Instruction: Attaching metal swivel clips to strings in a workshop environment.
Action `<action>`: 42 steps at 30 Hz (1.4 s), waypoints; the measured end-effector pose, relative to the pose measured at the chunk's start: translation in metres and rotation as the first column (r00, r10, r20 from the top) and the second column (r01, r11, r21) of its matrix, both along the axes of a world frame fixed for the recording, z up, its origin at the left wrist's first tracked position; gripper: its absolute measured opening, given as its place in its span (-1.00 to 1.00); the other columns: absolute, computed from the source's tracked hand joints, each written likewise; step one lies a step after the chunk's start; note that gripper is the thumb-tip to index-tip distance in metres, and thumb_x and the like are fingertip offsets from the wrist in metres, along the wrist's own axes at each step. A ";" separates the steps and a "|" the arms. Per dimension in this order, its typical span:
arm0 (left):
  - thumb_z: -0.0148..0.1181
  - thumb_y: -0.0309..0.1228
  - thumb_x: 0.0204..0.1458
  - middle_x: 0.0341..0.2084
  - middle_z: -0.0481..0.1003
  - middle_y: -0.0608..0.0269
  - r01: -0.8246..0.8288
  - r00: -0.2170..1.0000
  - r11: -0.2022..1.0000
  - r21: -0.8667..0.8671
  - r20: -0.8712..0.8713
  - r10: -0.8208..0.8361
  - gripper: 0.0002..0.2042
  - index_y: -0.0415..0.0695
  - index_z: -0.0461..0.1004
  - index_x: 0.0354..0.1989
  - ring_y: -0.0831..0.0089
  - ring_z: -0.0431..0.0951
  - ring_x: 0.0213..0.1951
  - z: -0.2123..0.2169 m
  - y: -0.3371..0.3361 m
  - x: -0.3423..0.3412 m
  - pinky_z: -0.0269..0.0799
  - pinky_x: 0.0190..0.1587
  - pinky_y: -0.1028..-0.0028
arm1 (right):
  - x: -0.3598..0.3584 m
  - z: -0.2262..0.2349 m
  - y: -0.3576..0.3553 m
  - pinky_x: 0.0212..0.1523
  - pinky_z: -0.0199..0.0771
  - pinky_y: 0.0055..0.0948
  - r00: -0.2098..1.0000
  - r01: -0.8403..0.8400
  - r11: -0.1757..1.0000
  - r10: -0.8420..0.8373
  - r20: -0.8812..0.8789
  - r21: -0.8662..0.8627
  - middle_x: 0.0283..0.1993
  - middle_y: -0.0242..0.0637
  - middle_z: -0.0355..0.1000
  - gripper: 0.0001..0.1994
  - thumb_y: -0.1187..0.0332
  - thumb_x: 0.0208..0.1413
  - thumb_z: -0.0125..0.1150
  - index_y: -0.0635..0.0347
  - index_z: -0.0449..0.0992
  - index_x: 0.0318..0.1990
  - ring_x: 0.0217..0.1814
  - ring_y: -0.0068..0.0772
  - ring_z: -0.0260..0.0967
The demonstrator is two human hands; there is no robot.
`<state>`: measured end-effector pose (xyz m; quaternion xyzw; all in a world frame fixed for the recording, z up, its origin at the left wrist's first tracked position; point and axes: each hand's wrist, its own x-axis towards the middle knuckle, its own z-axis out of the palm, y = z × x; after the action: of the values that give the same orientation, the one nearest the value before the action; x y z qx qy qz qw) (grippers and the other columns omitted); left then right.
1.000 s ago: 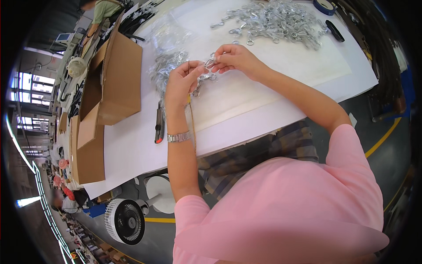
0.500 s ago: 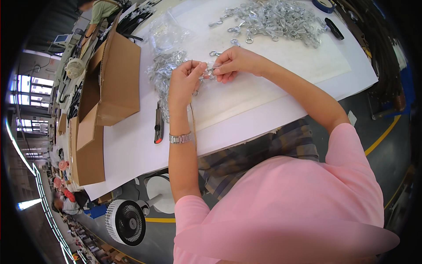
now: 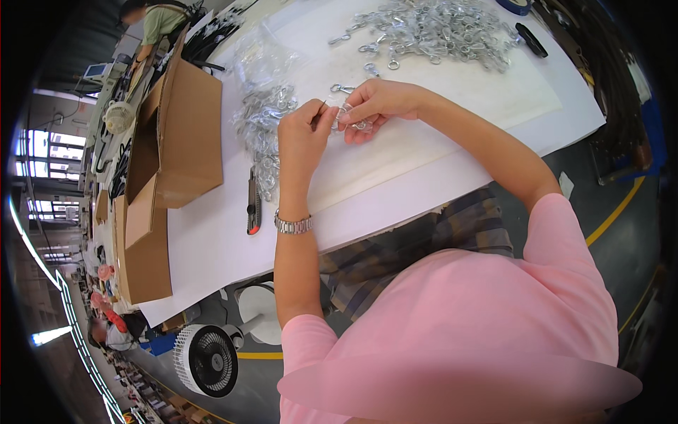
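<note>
My left hand (image 3: 305, 134), with a metal-band watch (image 3: 294, 225) on its wrist, is closed in a pinch; a thin dark tip shows at its fingers. My right hand (image 3: 385, 104) is closed on a silver metal hook in clear wrap (image 3: 361, 126). Both hands' fingertips meet over the white sheet. Just beyond them lies a single metal hook (image 3: 342, 89). To the left of my left hand is a heap of wrapped metal hooks (image 3: 263, 116). Another large pile of hooks (image 3: 441, 32) spreads across the far side of the table.
An open cardboard box (image 3: 189, 131) stands at the table's left. A box cutter (image 3: 253, 201) lies near my left forearm. Clear plastic bags (image 3: 265, 56), a black tool (image 3: 531, 40) and blue tape (image 3: 514, 6) sit farther back. A fan (image 3: 206, 359) stands below; another person (image 3: 161, 22) is at far left.
My left hand has shifted slightly right and its fingers have turned toward the right hand. The right hand has rolled so that the wrapped hook shows more in its fingers.
</note>
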<state>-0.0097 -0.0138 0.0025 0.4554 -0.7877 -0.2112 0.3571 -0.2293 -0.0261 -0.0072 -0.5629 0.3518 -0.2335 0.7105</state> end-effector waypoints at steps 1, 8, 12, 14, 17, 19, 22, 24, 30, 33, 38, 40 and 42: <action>0.32 -0.40 0.12 -0.70 0.42 0.19 0.000 1.000 1.000 -0.001 0.002 0.000 -0.81 -0.27 0.53 -0.42 0.49 0.31 -0.66 0.001 0.001 -0.002 0.22 -0.54 0.42 | 0.000 -0.003 -0.003 -0.14 0.62 -0.54 1.000 0.000 1.000 0.000 0.002 -0.001 -0.23 -0.23 0.65 -0.68 0.16 0.20 0.36 0.27 0.64 -0.11 -0.24 -0.51 0.61; 0.29 -0.48 0.15 -0.63 0.48 0.21 0.013 0.995 0.999 -0.043 -0.101 -0.017 -0.87 -0.30 0.53 -0.35 0.53 0.37 -0.60 0.003 0.006 -0.008 0.27 -0.51 0.47 | -0.002 -0.011 -0.012 -0.28 0.60 -0.56 0.998 -0.053 0.993 0.050 -0.029 -0.106 -0.29 -0.34 0.61 -0.73 0.19 0.14 0.42 0.25 0.68 -0.23 -0.39 -0.64 0.44; 0.28 -0.45 0.18 -0.64 0.49 0.30 0.044 0.986 0.998 0.039 -0.161 -0.037 -0.85 -0.29 0.53 -0.37 0.65 0.33 -0.59 -0.006 0.000 -0.006 0.22 -0.52 0.53 | -0.002 -0.013 -0.015 -0.33 0.52 -0.58 0.993 -0.059 0.992 0.047 -0.106 -0.114 -0.37 -0.50 0.54 -0.71 0.13 0.12 0.44 0.20 0.68 -0.27 -0.41 -0.70 0.36; 0.27 -0.41 0.20 -0.63 0.51 0.33 0.014 0.973 0.989 0.149 -0.228 0.021 -0.83 -0.28 0.54 -0.36 0.70 0.30 -0.60 -0.002 -0.001 -0.004 0.18 -0.54 0.57 | 0.002 -0.008 -0.010 -0.35 0.44 -0.60 0.998 0.000 0.993 -0.007 -0.061 -0.114 -0.38 -0.50 0.55 -0.72 0.13 0.15 0.41 0.20 0.68 -0.27 -0.43 -0.69 0.36; 0.26 -0.34 0.24 -0.59 0.54 0.37 0.033 0.921 0.950 0.311 -0.378 0.091 -0.79 -0.27 0.56 -0.32 0.76 0.26 -0.64 -0.002 -0.005 0.002 0.10 -0.59 0.63 | 0.005 -0.008 -0.011 -0.35 0.37 -0.60 0.979 0.185 0.979 -0.177 0.098 -0.080 -0.35 -0.49 0.56 -0.71 0.12 0.20 0.37 0.19 0.69 -0.22 -0.42 -0.68 0.37; 0.25 -0.31 0.26 -0.56 0.56 0.37 0.078 0.879 0.930 0.360 -0.464 0.106 -0.77 -0.27 0.57 -0.29 0.78 0.23 -0.66 -0.001 -0.003 -0.001 0.06 -0.62 0.66 | 0.007 -0.008 -0.012 -0.32 0.38 -0.59 0.935 0.303 0.952 -0.290 0.204 -0.033 -0.30 -0.49 0.57 -0.70 0.10 0.22 0.34 0.18 0.68 -0.17 -0.39 -0.68 0.39; 0.22 -0.28 0.29 -0.49 0.60 0.30 0.188 0.838 0.879 0.437 -0.538 0.088 -0.75 -0.28 0.56 -0.22 0.78 0.19 -0.69 0.002 0.007 -0.017 0.00 -0.66 0.67 | 0.010 -0.010 -0.011 -0.10 0.47 -0.48 0.883 0.393 0.919 -0.368 0.291 -0.033 -0.35 -0.52 0.48 -0.66 0.04 0.21 0.35 0.17 0.69 -0.16 -0.38 -0.65 0.34; 0.19 -0.32 0.30 -0.43 0.61 0.24 0.355 0.789 0.818 0.453 -0.615 -0.001 -0.77 -0.28 0.55 -0.17 0.75 0.20 -0.71 -0.004 0.006 -0.019 0.01 -0.67 0.66 | 0.012 -0.018 -0.012 -0.11 0.41 -0.43 0.926 0.282 0.954 -0.244 0.289 -0.099 -0.34 -0.51 0.49 -0.60 -0.01 0.27 0.25 0.16 0.67 -0.06 -0.38 -0.60 0.35; 0.10 -0.38 0.33 -0.42 0.60 0.21 0.466 0.738 0.742 0.482 -0.675 -0.025 -0.79 -0.30 0.55 -0.20 0.74 0.21 -0.70 -0.017 -0.002 -0.011 -0.02 -0.67 0.66 | 0.016 -0.007 -0.005 -0.16 0.40 -0.40 0.914 0.247 0.969 -0.231 0.335 -0.005 -0.32 -0.40 0.52 -0.55 0.03 0.39 0.04 0.22 0.56 0.13 -0.47 -0.53 0.33; 0.11 -0.38 0.32 -0.43 0.59 0.22 0.460 0.773 0.719 0.521 -0.634 -0.035 -0.79 -0.31 0.55 -0.20 0.74 0.20 -0.70 -0.014 0.001 -0.008 -0.01 -0.67 0.67 | 0.021 0.000 0.006 -0.16 0.45 -0.38 0.840 0.343 0.934 -0.352 0.413 0.099 -0.22 -0.30 0.58 -0.57 0.10 0.41 0.00 0.28 0.55 0.12 -0.50 -0.49 0.35; 0.15 -0.40 0.30 -0.44 0.59 0.22 0.439 0.773 0.722 0.535 -0.635 0.000 -0.81 -0.30 0.55 -0.23 0.76 0.20 -0.70 -0.011 0.001 -0.008 -0.01 -0.67 0.69 | 0.019 -0.009 0.004 -0.11 0.53 -0.42 0.832 0.359 0.927 -0.370 0.414 0.106 -0.10 -0.20 0.61 -0.63 0.18 0.36 0.08 0.31 0.59 0.06 -0.40 -0.43 0.48; 0.16 -0.40 0.29 -0.44 0.59 0.22 0.414 0.767 0.741 0.529 -0.642 0.030 -0.83 -0.29 0.54 -0.24 0.76 0.21 -0.71 -0.012 0.000 -0.006 -0.01 -0.67 0.69 | 0.018 -0.013 0.003 -0.10 0.55 -0.44 0.857 0.358 0.931 -0.359 0.369 0.073 -0.09 -0.20 0.62 -0.66 0.21 0.33 0.13 0.30 0.61 0.03 -0.33 -0.43 0.53; 0.20 -0.42 0.27 -0.46 0.59 0.23 0.328 0.759 0.793 0.513 -0.643 0.102 -0.85 -0.27 0.54 -0.24 0.77 0.20 -0.71 -0.012 -0.001 -0.003 -0.01 -0.67 0.69 | 0.018 -0.014 0.003 0.02 0.55 -0.43 0.834 0.495 0.868 -0.486 0.260 0.035 -0.04 -0.23 0.61 -0.69 0.20 0.34 0.17 0.30 0.63 -0.04 -0.17 -0.48 0.56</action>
<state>-0.0128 -0.0153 -0.0092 0.3925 -0.5366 -0.6129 0.4270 -0.2110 -0.0233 -0.0210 -0.4301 0.3840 -0.4853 0.6573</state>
